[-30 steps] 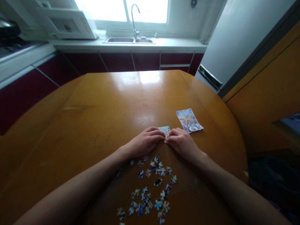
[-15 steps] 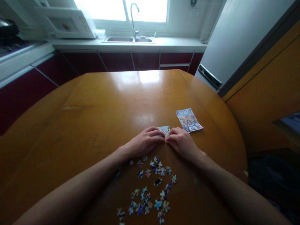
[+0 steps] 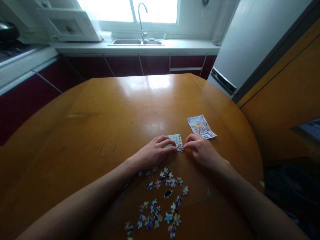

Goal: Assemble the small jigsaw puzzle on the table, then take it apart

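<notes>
The joined part of a jigsaw puzzle (image 3: 179, 143) lies flat on the wooden table, pale blue along its far side and more mixed in colour nearer me. My left hand (image 3: 160, 149) rests across its left portion, fingers laid out over the pieces and hiding that side. At the right edge, my right hand (image 3: 199, 148) touches the near corner with an outstretched index finger; the other fingers are bent and nothing shows in them. Several loose puzzle pieces (image 3: 168, 194) are scattered on the table between my forearms.
A printed picture sheet (image 3: 201, 126) lies beyond my right hand. The oval table (image 3: 120, 110) spreads out around the puzzle. Past it stand a counter with a sink (image 3: 127, 42), a faucet (image 3: 141, 23), a microwave (image 3: 72, 25) and a refrigerator (image 3: 250, 36).
My right hand has moved a little right, from beside my left fingertips to the puzzle's right edge, uncovering its near right corner. My left hand has hardly moved.
</notes>
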